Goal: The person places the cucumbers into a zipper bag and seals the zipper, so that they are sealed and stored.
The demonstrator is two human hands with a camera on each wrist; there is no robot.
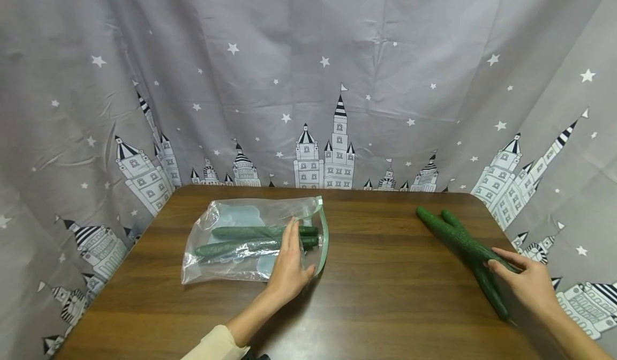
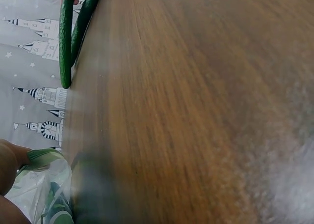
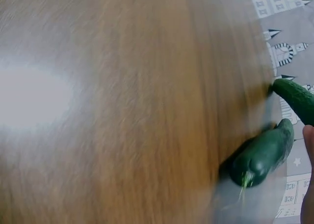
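A clear zip bag with a green-edged mouth lies on the table, two cucumbers inside. Over its mouth end rests my left hand, fingers extended on the film and thumb near the green edge. In the left wrist view the bag's mouth stands partly apart beside the fingers. At the right, my right hand grips the near end of one cucumber, which crosses above another cucumber. The right wrist view shows the gripped cucumber and the lower one.
A brown wooden table lies under everything, with bare wood between the bag and the cucumbers at the right. Behind and beside it hangs a grey curtain printed with castles and stars.
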